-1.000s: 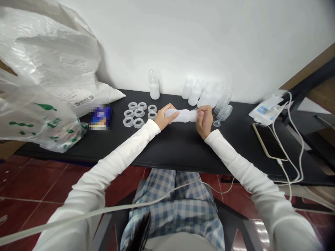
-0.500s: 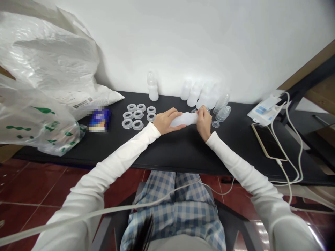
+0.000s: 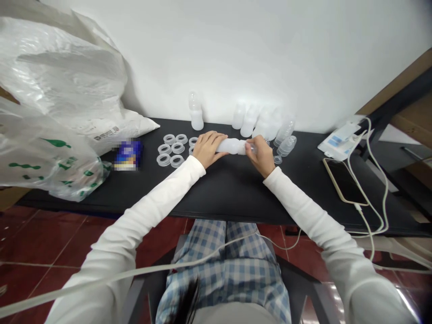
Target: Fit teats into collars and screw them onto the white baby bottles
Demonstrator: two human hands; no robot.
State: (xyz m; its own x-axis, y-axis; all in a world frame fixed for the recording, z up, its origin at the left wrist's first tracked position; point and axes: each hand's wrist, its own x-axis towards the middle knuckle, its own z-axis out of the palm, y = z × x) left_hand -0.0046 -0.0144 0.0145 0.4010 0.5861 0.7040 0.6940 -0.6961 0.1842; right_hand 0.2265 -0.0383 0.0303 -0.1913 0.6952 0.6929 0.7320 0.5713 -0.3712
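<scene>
A frosted white baby bottle lies sideways above the black table, between my two hands. My left hand is wrapped round its base end, with the thumb underneath. The fingers of my right hand are closed at the neck end, on a clear rounded teat that they partly cover. Left of my hands lie several translucent collar rings. Behind my right hand are clear domed caps and a small clear teat.
A capped bottle stands by the wall, and several frosted bottles are grouped right of it. Plastic bags and a blue packet occupy the left. A phone with white cables lies at right, near a white-and-blue package.
My right hand has turned from a fist on the bottle's neck to a finger grip, baring a clear end piece. The bottle and left hand have shifted slightly left.
</scene>
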